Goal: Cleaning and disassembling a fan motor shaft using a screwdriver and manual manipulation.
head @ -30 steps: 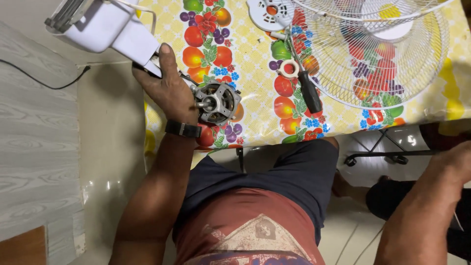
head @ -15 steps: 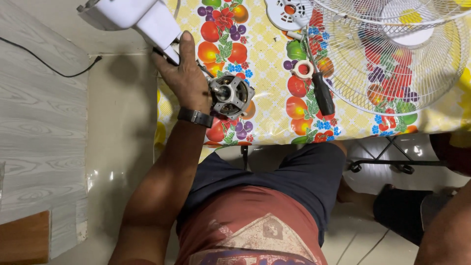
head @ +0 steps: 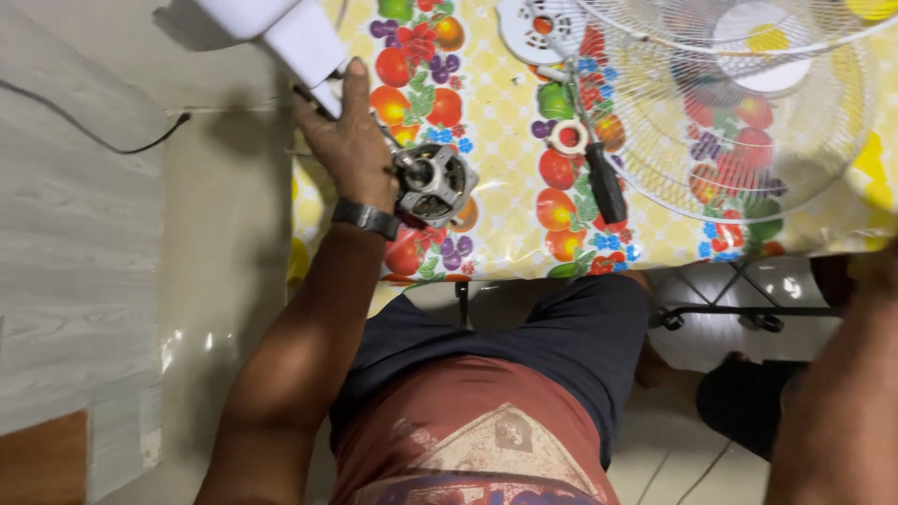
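My left hand (head: 351, 140) lies on a table covered with a yellow fruit-print cloth (head: 500, 103). Its thumb side is pressed on a small metal fan motor (head: 432, 182), which it grips from the left. The forefinger stretches up to a white plastic fan housing (head: 299, 37) at the table's far left corner. A dark watch (head: 367, 218) sits on that wrist. Only my right forearm (head: 832, 393) shows at the right edge; the hand itself is out of view.
A black-handled screwdriver (head: 603, 178) and a white ring (head: 568, 137) lie right of the motor. A white wire fan grille (head: 739, 103) covers the table's right half, with a round white cap (head: 533, 28) beside it. A black cable (head: 94, 131) runs over the floor at left.
The view has drifted so the table sits further right and higher. My left hand stays at the motor. My right arm has dropped lower at the right edge.
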